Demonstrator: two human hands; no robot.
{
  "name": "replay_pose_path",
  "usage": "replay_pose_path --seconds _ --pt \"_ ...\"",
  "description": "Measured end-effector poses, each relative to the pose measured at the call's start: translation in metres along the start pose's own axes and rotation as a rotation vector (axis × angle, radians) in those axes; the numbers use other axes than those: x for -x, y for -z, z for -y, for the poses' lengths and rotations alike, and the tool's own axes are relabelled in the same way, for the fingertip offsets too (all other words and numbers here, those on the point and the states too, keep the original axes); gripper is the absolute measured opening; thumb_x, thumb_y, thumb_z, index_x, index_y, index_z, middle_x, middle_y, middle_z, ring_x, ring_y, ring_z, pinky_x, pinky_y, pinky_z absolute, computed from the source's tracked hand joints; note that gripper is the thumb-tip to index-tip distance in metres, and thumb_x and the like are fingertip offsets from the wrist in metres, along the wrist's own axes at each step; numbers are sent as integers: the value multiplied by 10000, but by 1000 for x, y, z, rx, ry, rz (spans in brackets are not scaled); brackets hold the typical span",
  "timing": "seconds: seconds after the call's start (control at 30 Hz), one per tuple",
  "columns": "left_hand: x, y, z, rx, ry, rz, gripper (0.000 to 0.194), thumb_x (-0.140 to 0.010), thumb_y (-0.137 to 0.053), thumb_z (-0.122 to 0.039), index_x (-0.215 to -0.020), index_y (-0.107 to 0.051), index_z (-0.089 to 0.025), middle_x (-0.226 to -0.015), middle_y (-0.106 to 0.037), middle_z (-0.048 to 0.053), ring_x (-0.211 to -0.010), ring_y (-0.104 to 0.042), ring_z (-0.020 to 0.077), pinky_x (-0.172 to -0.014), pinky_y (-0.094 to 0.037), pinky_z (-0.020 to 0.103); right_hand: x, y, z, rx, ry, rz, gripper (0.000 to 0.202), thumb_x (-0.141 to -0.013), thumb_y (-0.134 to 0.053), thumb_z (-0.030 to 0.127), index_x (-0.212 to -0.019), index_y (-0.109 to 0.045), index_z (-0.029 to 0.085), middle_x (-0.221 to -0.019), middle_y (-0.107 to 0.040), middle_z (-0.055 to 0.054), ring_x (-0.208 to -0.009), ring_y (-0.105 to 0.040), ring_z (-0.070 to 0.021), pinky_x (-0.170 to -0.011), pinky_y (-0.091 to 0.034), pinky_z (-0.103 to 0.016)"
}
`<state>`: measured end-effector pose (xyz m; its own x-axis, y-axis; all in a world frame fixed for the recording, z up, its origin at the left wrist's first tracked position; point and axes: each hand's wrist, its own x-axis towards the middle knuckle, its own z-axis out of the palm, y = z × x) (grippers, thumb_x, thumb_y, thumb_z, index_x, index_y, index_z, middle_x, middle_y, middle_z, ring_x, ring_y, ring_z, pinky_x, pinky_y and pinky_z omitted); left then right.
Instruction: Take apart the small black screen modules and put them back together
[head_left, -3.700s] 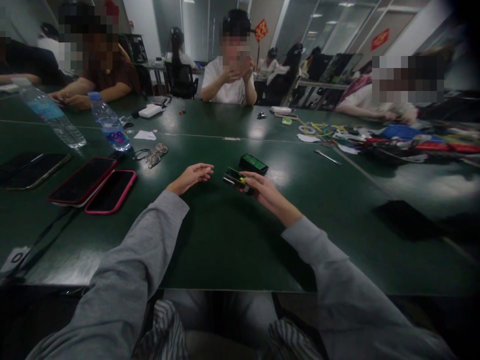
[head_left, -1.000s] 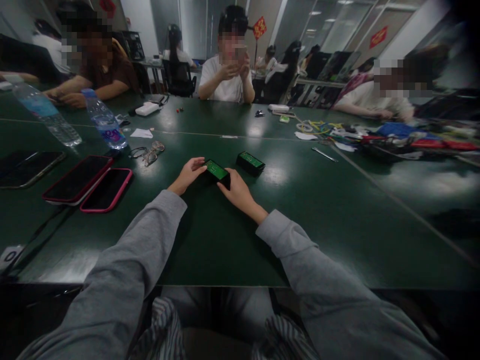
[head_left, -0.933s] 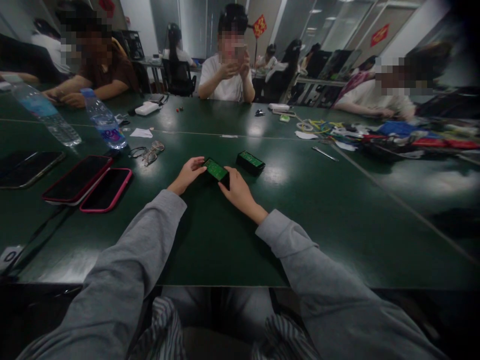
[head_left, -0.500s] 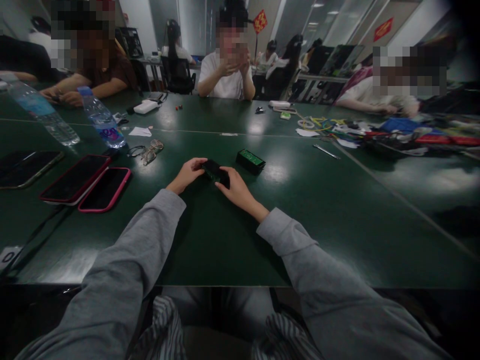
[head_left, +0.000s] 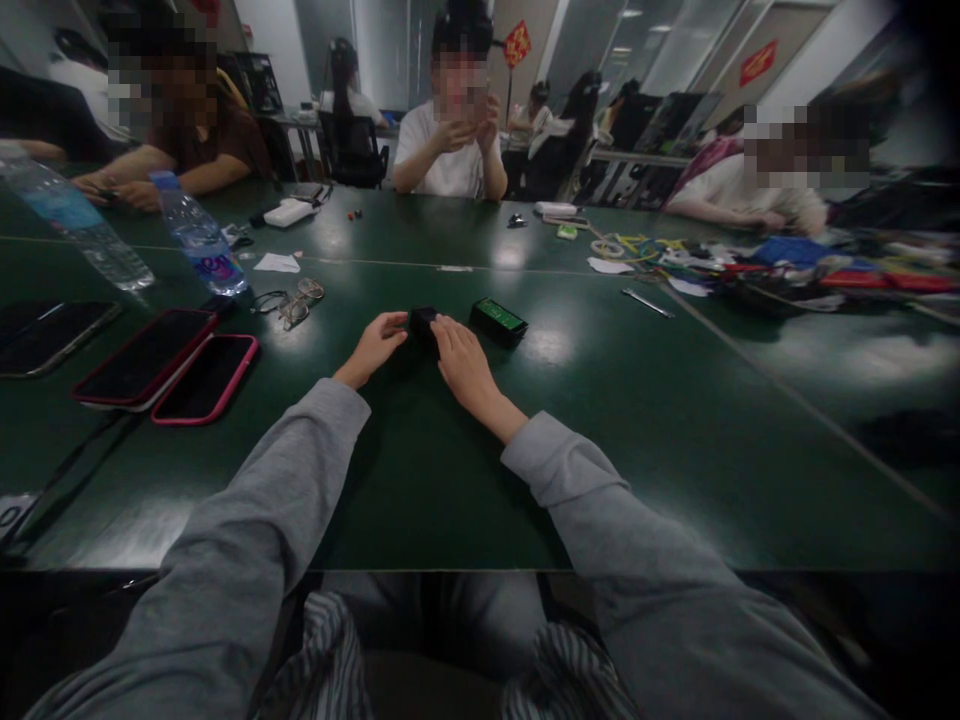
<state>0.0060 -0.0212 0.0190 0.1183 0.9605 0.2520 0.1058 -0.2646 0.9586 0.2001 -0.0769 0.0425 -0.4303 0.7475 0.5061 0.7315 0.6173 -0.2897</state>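
Note:
A small black box rests on the dark green table between my hands. My left hand is at its left side, fingers curved and apart, with no firm grip showing. My right hand lies flat with stretched fingers against the box's right side and covers part of it. Just right of that hand sits a second box, black with a green printed top.
Wire-framed glasses, phones including a pink-rimmed one, and two water bottles are on the left. A metal tool lies right, before a heap of cables. People sit across the table.
The black box has gone from tilted between both hands to standing on the table, slightly farther away. My left fingers have loosened from it, and my right fingers have straightened.

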Motion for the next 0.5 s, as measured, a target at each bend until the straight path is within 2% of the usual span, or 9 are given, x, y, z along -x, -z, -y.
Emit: replay_pose_path --seconds 0.13,0.2,0.3,0.4,0.5 --pt "0 -2 5 -77 -42 -14 334 -845 -591 -195 -1177 -605 -159 -1282 -620 119 -1198 -583 215 -1093 -416 433 2 -5 7 7 70 65 585 -896 -614 221 -1435 -426 95 -1544 -373 -208 -1479 -291 -319 -1211 -285 -547" --pt "1 -3 6 -142 -74 -46 345 -884 -573 -268 -1212 -592 -163 -1295 -605 128 -1206 -571 228 -1063 -436 432 4 -7 6 -11 85 73 599 -924 -596 302 -1460 -403 118 -1560 -353 -192 -1488 -274 -306 -1209 -285 -549" --pt "4 -4 1 -295 -182 -86 370 -906 -573 -349 -1240 -592 -190 -1318 -591 125 -1241 -540 240 -1074 -414 433 6 -6 4 -54 94 61 535 -972 -506 346 -1468 -402 173 -1563 -368 -141 -1488 -281 -270 -1198 -309 -535" --pt "11 -7 -11 -425 -312 -98 318 -925 -556 -384 -1182 -638 -214 -1283 -617 101 -1249 -529 231 -1123 -355 421 7 2 -2 -103 45 -14 392 -1012 -387 337 -1351 -532 205 -1443 -513 -114 -1404 -412 -251 -1155 -373 -509" --pt "19 -10 -27 -497 -349 -101 310 -921 -565 -417 -1152 -664 -235 -1322 -603 84 -1282 -500 251 -1148 -313 441 7 16 -18 -118 -87 -209 358 -1013 -335 322 -1236 -595 217 -1309 -573 -123 -1315 -472 -269 -1127 -376 -532"
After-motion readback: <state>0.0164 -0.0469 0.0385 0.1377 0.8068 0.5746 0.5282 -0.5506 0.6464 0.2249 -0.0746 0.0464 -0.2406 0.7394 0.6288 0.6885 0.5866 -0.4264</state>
